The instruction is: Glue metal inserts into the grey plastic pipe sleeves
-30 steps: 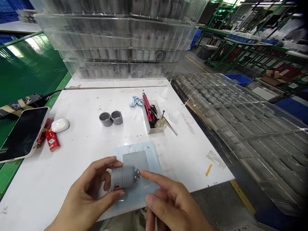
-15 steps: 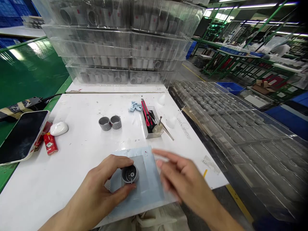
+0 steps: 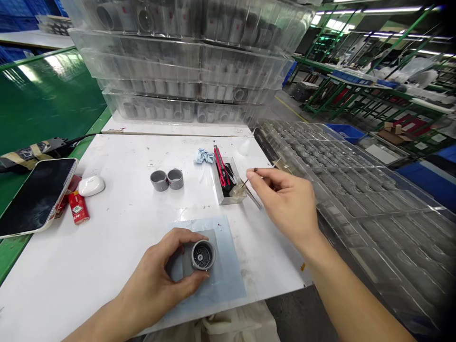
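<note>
My left hand [image 3: 160, 273] is wrapped round a short grey cylinder [image 3: 203, 255], thumb and fingers on opposite sides. Its open top faces up and shows a dark inside with small round parts. Under it lies a grey square on a light blue sheet [image 3: 231, 266]. Over the small clear tray [image 3: 231, 201], my right hand [image 3: 292, 204] pinches a thin dark stick [image 3: 245, 182] near its brown top. The stick's lower end goes into a little pale jar [image 3: 236, 191] at the tray's front corner. A red utility knife [image 3: 221, 168] and metal tweezers [image 3: 253, 197] are beside it.
Two grey rings [image 3: 167, 180] stand further back. A phone [image 3: 37, 197], a white case [image 3: 91, 185] and a red packet [image 3: 79, 208] lie at left. Crumpled blue cloth [image 3: 204, 156] is behind the tray. Stacked clear bins [image 3: 149, 59] rise behind; plastic trays [image 3: 356, 190] fill the right.
My right hand has moved up and to the right, from beside the blue sheet to the jar, and has taken hold of the stick. My left hand still grips the cylinder.
</note>
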